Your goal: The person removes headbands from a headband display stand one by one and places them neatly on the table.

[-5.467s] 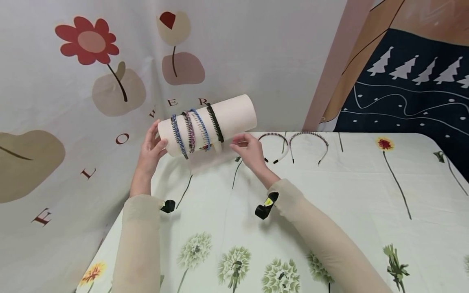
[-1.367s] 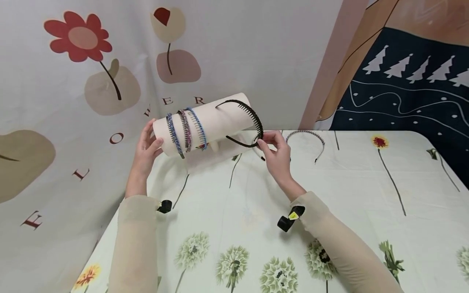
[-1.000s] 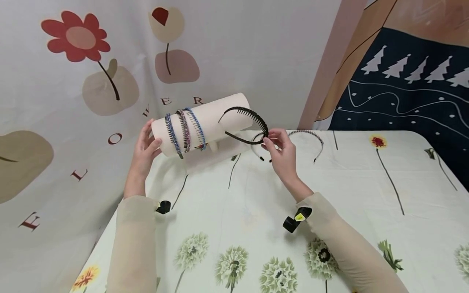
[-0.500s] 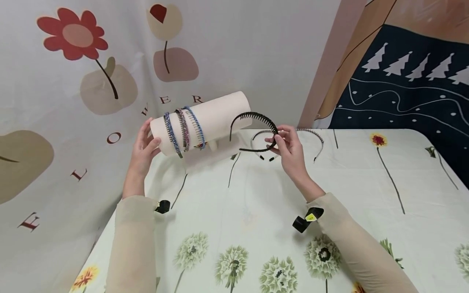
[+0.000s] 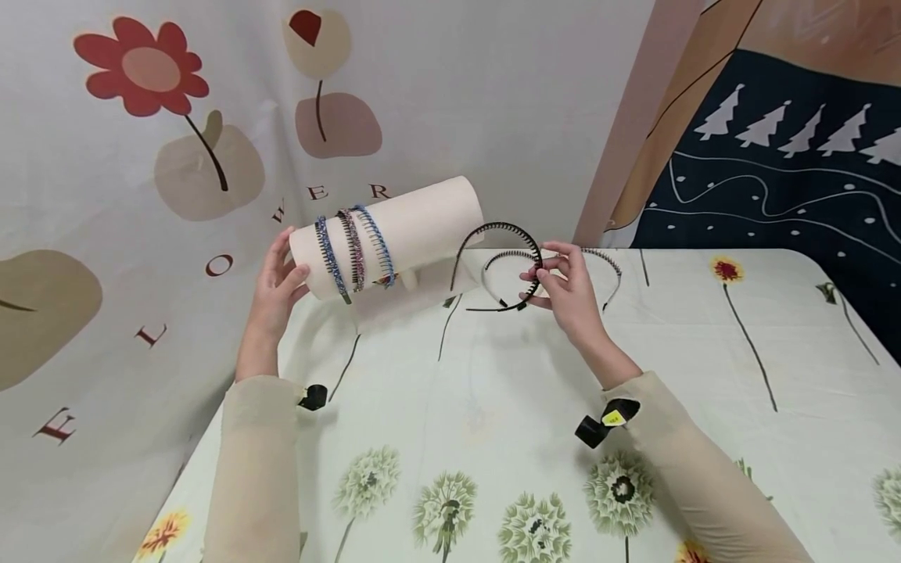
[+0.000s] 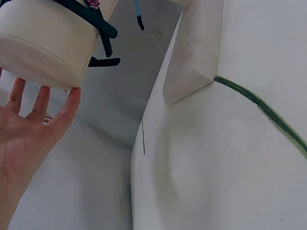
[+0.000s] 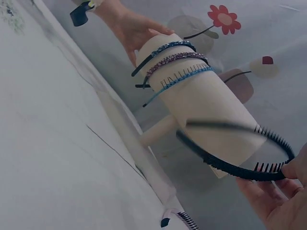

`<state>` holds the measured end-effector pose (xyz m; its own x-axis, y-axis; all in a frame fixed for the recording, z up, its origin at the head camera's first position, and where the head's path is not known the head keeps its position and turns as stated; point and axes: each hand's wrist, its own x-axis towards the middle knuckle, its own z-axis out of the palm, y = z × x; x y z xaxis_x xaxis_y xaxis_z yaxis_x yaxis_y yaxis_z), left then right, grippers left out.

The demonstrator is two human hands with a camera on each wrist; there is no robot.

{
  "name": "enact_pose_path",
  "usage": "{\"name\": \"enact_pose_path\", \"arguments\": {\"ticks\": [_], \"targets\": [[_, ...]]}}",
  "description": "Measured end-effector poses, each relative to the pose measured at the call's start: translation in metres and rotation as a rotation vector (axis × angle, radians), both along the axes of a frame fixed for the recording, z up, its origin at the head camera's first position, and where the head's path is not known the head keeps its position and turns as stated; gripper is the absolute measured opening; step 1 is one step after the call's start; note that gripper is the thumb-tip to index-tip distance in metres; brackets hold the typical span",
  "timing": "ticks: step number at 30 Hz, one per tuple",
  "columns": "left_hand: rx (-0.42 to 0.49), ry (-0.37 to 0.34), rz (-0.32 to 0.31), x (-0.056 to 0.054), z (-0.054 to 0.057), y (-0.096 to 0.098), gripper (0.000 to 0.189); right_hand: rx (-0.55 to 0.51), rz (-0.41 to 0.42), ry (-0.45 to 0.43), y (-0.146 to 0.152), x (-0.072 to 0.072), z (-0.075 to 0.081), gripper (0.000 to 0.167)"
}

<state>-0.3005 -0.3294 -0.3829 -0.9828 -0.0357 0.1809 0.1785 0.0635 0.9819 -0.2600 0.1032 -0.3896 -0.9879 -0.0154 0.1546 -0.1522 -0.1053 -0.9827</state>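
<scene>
My right hand (image 5: pixel 573 293) pinches a black toothed headband (image 5: pixel 503 227) near one side of its curve, holding it off the free end of a cream padded headband stand (image 5: pixel 436 219). In the right wrist view the headband's two tips point toward the stand. Around the stand's other half sit a dark blue headband (image 5: pixel 328 254), a pink-purple headband (image 5: pixel 354 254) and a light blue headband (image 5: pixel 382 246). My left hand (image 5: pixel 271 305) rests with extended fingers on the stand's left end. In the left wrist view its fingertips (image 6: pixel 44 92) touch the end's rim.
Two thin toothed headbands lie behind the right hand: one (image 5: pixel 508 253) seen through the black headband, the other (image 5: pixel 614 270) partly hidden by the hand. A flower-print cloth (image 5: pixel 676 352) covers the table. A printed curtain (image 5: pixel 521 102) hangs close behind the stand.
The right hand has taken the black headband off the stand and moved it right and slightly down, away from the roll. The left hand has stayed at the stand's left end.
</scene>
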Motion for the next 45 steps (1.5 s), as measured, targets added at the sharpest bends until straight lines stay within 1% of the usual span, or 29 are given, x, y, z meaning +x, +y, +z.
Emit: {"name": "enact_pose_path", "arguments": {"ticks": [4, 7, 13, 18, 25, 28, 34, 41, 45], "targets": [[-0.007, 0.002, 0.003, -0.001, -0.002, -0.001, 0.064, -0.011, 0.014, -0.043, 0.005, 0.001, -0.001, 0.040], [-0.007, 0.005, 0.002, -0.001, -0.002, 0.000, 0.064, -0.010, 0.024, -0.067, 0.010, 0.001, -0.001, 0.034], [0.002, 0.007, 0.001, 0.000, -0.001, 0.001, 0.063, -0.006, 0.043, -0.071, 0.018, 0.002, -0.002, 0.026], [-0.001, 0.004, 0.002, 0.000, 0.000, 0.001, 0.063, -0.003, 0.032, -0.058, 0.028, 0.003, -0.002, 0.027], [-0.010, 0.001, 0.004, -0.002, -0.001, 0.000, 0.063, 0.005, 0.016, -0.073, 0.046, 0.003, -0.001, 0.031], [-0.009, 0.000, 0.004, -0.002, -0.002, 0.000, 0.063, 0.012, 0.000, -0.085, 0.054, 0.004, 0.001, 0.036], [-0.008, -0.003, 0.005, -0.002, -0.002, -0.001, 0.065, 0.016, -0.048, -0.107, 0.067, 0.006, 0.003, 0.040], [-0.007, -0.014, 0.011, -0.002, -0.002, 0.000, 0.065, -0.043, -0.100, -0.108, 0.083, 0.006, 0.002, 0.037], [-0.001, -0.004, 0.006, -0.001, -0.001, 0.001, 0.066, -0.046, -0.134, -0.109, 0.092, 0.006, 0.003, 0.036]]}}
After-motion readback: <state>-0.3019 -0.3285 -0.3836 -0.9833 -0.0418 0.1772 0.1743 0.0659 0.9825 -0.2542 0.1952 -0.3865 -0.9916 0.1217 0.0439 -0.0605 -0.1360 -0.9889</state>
